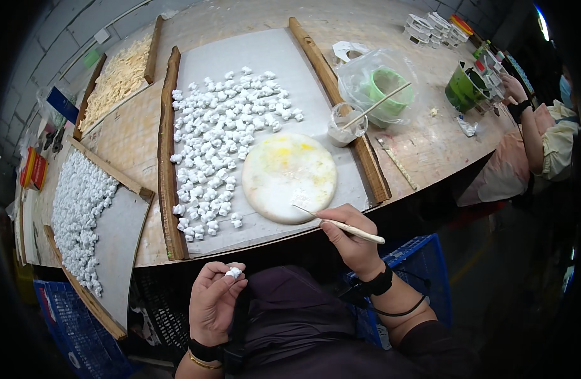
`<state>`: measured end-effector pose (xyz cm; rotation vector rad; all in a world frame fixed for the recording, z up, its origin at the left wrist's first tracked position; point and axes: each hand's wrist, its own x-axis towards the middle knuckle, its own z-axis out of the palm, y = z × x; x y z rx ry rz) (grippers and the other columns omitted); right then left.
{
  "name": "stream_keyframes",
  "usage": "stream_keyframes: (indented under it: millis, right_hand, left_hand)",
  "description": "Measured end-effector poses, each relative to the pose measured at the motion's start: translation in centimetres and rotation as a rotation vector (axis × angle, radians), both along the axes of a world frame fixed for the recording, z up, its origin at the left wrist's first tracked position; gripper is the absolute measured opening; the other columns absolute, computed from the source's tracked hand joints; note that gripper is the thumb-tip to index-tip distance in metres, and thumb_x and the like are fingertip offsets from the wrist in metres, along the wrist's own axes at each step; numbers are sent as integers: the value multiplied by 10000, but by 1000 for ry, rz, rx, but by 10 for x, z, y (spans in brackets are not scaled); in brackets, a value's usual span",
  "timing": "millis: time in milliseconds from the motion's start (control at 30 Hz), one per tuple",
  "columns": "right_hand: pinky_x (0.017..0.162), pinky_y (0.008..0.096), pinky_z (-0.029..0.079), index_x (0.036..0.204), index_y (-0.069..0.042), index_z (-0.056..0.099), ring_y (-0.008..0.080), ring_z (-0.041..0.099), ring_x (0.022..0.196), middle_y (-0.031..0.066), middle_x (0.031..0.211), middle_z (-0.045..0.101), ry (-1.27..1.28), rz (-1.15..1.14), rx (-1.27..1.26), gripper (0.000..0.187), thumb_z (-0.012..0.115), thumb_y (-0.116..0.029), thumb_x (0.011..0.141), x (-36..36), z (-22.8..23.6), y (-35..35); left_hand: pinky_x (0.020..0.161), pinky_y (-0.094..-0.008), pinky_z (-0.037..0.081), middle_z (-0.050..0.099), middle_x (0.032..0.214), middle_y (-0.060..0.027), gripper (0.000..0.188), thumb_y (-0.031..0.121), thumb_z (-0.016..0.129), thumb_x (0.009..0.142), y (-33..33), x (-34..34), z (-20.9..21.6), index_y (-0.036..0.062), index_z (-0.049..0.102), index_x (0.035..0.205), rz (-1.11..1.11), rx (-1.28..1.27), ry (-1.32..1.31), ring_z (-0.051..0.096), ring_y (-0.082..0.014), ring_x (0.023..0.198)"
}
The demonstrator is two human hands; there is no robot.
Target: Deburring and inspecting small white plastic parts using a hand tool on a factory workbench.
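Observation:
Pinched between the fingertips of my left hand (218, 292) is a small white lumpy figurine (234, 273), held off the table's front edge above my lap. My right hand (352, 240) grips a pale-handled needle tool (360, 234), its thin metal point resting on or just over the round stained palette (289, 178). White and yellow smears mark the palette's surface. To its left, many similar white figurines (205, 161) are spread over a paper-lined board (240, 54). The finer shape of the held figurine is too small to tell.
Wooden rails (169, 151) flank the board. Beyond the right rail stand a clear cup (347, 125) with a stick and a green tub (391, 91) in plastic. A second tray of white pieces (82, 208) lies left; blue crates (423, 271) are below. A co-worker (531, 132) sits at right.

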<state>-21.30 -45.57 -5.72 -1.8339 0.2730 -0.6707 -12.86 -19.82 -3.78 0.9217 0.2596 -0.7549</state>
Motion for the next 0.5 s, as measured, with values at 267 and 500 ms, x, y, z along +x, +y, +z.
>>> stream_keyframes:
  millis: [267,500]
  right_hand:
    - [593,195,442,1042,23,664,84,556,672,90,881,636,-34,145,426,183,609,-14,872,-10,7,17]
    - [676,294,499,1005,-29,684,215,613,777,120,905,618,-130,299,-46,237,704,-48,770,-15,29,36]
  left_hand:
    - [843,-290,553,644,1056,-156,217,4,591,891,-17,7,9,-27,564,1105,-49,-9,-20,651,-187,924]
    - [868,-294,539,659,1017,-110,183,38,628,893,-21,7,14,-10,593,1066,-60,-109,40,645,-169,953]
